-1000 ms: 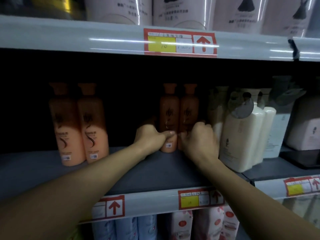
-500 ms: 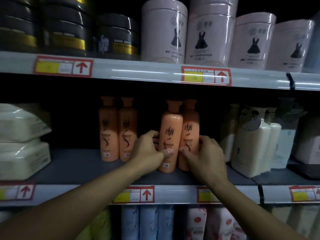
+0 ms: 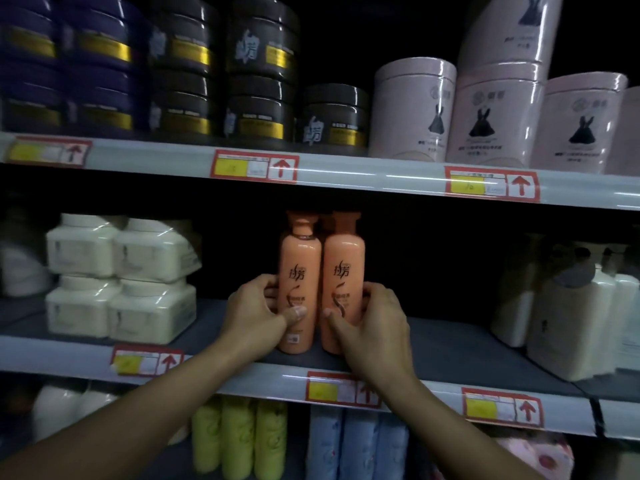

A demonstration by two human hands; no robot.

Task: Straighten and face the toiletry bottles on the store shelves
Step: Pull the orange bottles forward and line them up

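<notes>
Two orange bottles stand upright, side by side and touching, near the front of the middle shelf (image 3: 450, 344), labels forward. Left hand (image 3: 254, 315) grips the left orange bottle (image 3: 299, 268), thumb across its label; right hand (image 3: 372, 329) grips the right orange bottle (image 3: 343, 268) likewise.

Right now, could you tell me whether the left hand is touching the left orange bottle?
Touching: the head view shows the left hand wrapped around the left orange bottle, its thumb pressed on the label.
</notes>
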